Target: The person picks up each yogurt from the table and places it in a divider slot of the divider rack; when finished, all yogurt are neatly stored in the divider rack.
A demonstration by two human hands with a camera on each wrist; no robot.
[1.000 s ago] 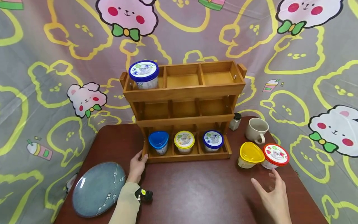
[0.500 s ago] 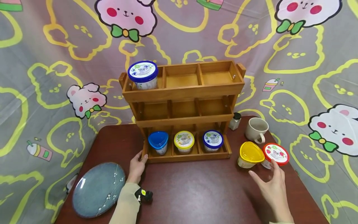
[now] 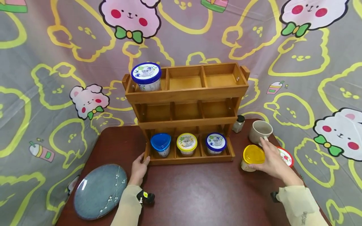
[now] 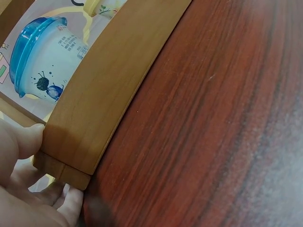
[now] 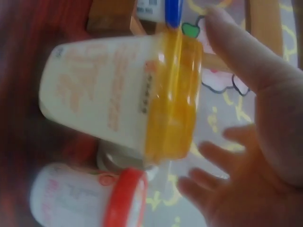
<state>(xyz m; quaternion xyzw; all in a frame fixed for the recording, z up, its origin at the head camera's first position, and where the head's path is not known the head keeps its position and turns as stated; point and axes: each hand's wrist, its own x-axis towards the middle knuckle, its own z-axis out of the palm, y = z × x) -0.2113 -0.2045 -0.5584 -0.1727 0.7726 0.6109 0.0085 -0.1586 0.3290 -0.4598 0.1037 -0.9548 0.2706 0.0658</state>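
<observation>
One corner of the rack (image 3: 186, 122) is pinched in your left hand (image 3: 139, 169), probably for steadiness; your right hand (image 3: 273, 161) spreads around the yellow-lidded tub (image 3: 252, 155), contact unclear.

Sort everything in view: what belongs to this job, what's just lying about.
Seems part of the job:
- wooden rack, gripped by the left hand
- four tubs in the rack
- loose yellow-lidded tub, right hand close to it
- red-lidded tub, probably

Apparently just lying about:
- blue-grey plate
- mug
- black-capped jar
</observation>
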